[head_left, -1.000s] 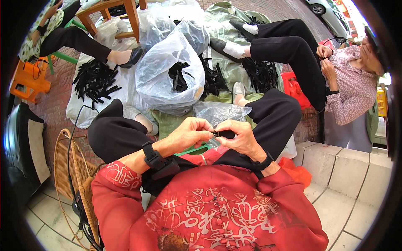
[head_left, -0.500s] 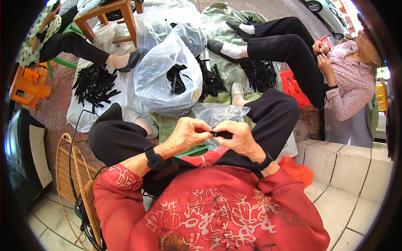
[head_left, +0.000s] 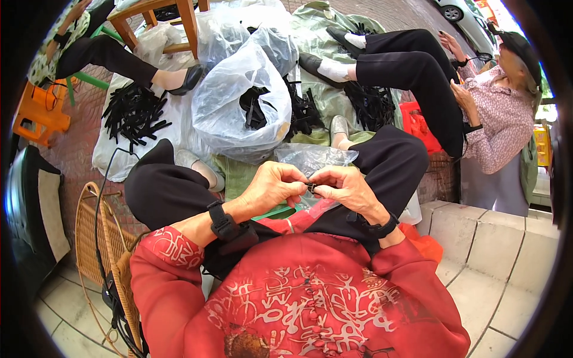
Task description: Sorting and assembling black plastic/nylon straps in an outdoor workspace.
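My left hand (head_left: 270, 186) and my right hand (head_left: 352, 190) meet in front of my chest, fingertips almost touching. Between their thumbs and forefingers they pinch a small black piece (head_left: 311, 187), with a tiny light glint on it. Fingers cover most of it, so its exact kind is unclear. Just beyond my hands, a clear plastic bag (head_left: 316, 156) lies between my knees. A large translucent bag (head_left: 218, 128) stands open farther off, with black strips (head_left: 255, 110) inside it.
Black strips lie heaped on sheeting at the left (head_left: 134, 113), beside the big bag (head_left: 304, 113) and at the right (head_left: 373, 107). A co-worker (head_left: 501, 119) sits at right; another person's leg (head_left: 113, 62) is at left. A wicker chair (head_left: 110, 256) and tiled step (head_left: 477, 238) flank me.
Less of the black piece shows, and my right fingers have turned around it. Both hands are slightly shifted. The co-worker at right has raised one hand and turned the head away.
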Motion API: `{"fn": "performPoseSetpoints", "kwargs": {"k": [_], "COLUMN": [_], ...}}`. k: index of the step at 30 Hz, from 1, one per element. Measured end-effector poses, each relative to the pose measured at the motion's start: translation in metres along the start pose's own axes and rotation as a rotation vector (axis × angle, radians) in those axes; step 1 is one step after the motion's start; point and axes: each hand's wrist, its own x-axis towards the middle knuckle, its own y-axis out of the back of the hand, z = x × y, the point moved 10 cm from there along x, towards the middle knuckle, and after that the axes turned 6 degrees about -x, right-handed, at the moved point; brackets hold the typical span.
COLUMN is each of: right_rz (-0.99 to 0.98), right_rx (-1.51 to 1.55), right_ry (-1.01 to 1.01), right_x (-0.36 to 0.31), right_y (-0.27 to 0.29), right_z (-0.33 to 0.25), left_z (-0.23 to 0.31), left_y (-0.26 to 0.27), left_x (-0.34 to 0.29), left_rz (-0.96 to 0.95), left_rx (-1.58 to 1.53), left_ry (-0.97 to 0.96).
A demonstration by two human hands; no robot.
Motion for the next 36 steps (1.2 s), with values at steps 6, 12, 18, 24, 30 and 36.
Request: {"fn": "performPoseSetpoints", "kwargs": {"k": [6, 12, 18, 24, 30, 36], "right_rz": [-0.047, -0.1, -0.104, -0.128, -0.158, -0.149], "right_rx": [0.004, 0.06, 0.117, 0.19, 0.289, 0.205], "right_ry": [-0.084, -0.093, -0.087, -0.094, -0.101, -0.11], "right_x": [0.002, 0.002, 0.001, -0.001, -0.002, 0.001], "right_y": [-0.005, -0.004, -0.002, -0.003, -0.007, -0.004], "right_z": [0.009, 0.017, 0.012, 0.014, 0.02, 0.019], "left_z": [-0.007, -0.002, -0.007, -0.009, -0.012, -0.013], "left_y": [0.002, -0.007, -0.01, -0.015, -0.02, -0.019], "left_x": [0.001, -0.003, -0.003, -0.006, -0.009, -0.009], "left_rz": [0.015, -0.067, -0.161, -0.193, -0.238, -0.205], "left_rx": [0.038, -0.114, -0.276, -0.362, -0.419, -0.391], "left_ry": [0.001, 0.045, 0.087, 0.151, 0.2, 0.202]}}
